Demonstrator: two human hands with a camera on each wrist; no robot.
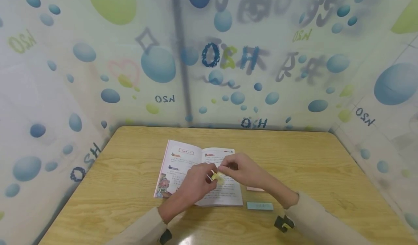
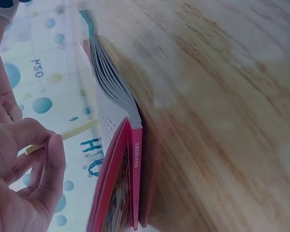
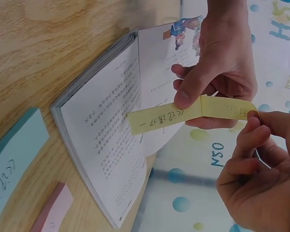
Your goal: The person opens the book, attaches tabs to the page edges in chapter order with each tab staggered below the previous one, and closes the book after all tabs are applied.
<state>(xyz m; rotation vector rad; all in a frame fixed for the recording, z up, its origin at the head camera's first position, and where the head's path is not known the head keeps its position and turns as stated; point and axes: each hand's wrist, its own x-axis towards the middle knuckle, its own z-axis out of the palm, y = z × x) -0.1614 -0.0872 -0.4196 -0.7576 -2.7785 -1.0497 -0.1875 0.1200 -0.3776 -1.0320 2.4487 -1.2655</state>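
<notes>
A narrow yellow sticky note strip [image 3: 157,119] with handwriting stretches between both hands above an open book [image 1: 222,194]. My left hand [image 1: 197,181] grips it between thumb and fingers, also visible in the left wrist view, where the strip [image 2: 79,130] appears nearly edge-on. With thumb and index finger, my right hand [image 1: 243,168] pinches the other end. Near the left thumb the strip shows a crease or an overlapping edge; I cannot tell which. Printed text covers the book's pages, and a cartoon figure [image 1: 163,185] decorates the left page.
Right of the book, a blue-green sticky note pad [image 1: 259,205] lies on the wooden table [image 1: 303,165]. A pink pad [image 3: 53,210] lies near it, partly hidden by my right forearm in the head view. Patterned curtains [image 1: 215,92] surround the table's back and sides.
</notes>
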